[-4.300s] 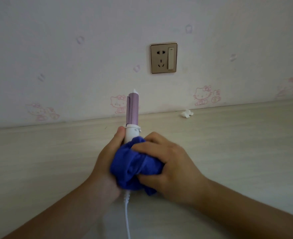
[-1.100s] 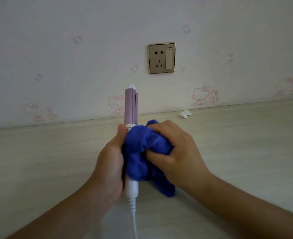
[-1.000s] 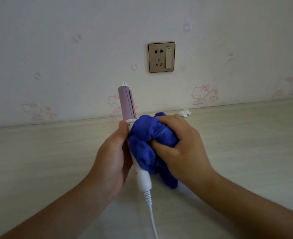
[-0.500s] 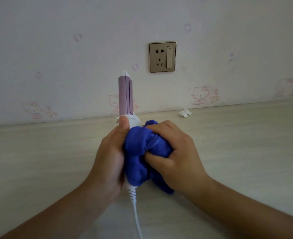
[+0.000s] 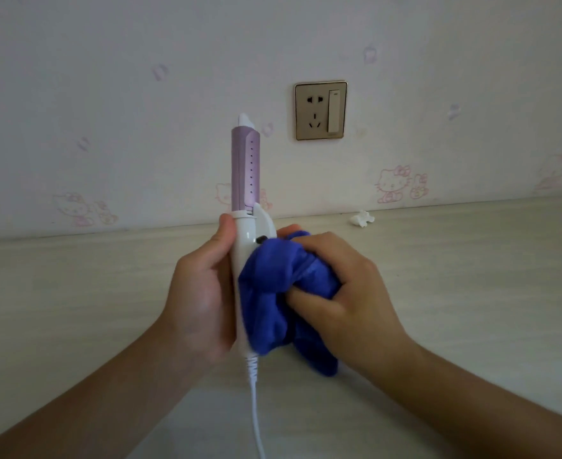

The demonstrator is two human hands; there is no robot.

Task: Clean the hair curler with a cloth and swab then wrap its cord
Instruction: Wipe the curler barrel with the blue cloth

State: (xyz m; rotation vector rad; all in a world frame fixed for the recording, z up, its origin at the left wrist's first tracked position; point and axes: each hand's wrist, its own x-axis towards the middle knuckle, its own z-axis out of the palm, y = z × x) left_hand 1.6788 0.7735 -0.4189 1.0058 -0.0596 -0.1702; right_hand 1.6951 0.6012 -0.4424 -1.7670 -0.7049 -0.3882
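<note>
The hair curler (image 5: 245,167) stands upright in mid-view, with a purple barrel on top and a white handle below. My left hand (image 5: 203,293) grips the white handle from the left, thumb up near the collar. My right hand (image 5: 342,289) holds a bunched blue cloth (image 5: 273,293) and presses it against the right side of the handle. The white cord (image 5: 256,409) hangs from the handle's base toward the bottom edge. No swab is in view.
A pale wooden tabletop (image 5: 455,276) runs under both hands to the wall. A small white scrap (image 5: 361,218) lies at the back right by the wall. A gold wall socket with a switch (image 5: 321,111) sits above it.
The curler has risen in my left hand, showing more of the white handle and a dark button. The cloth now sits lower on the handle than half a second ago.
</note>
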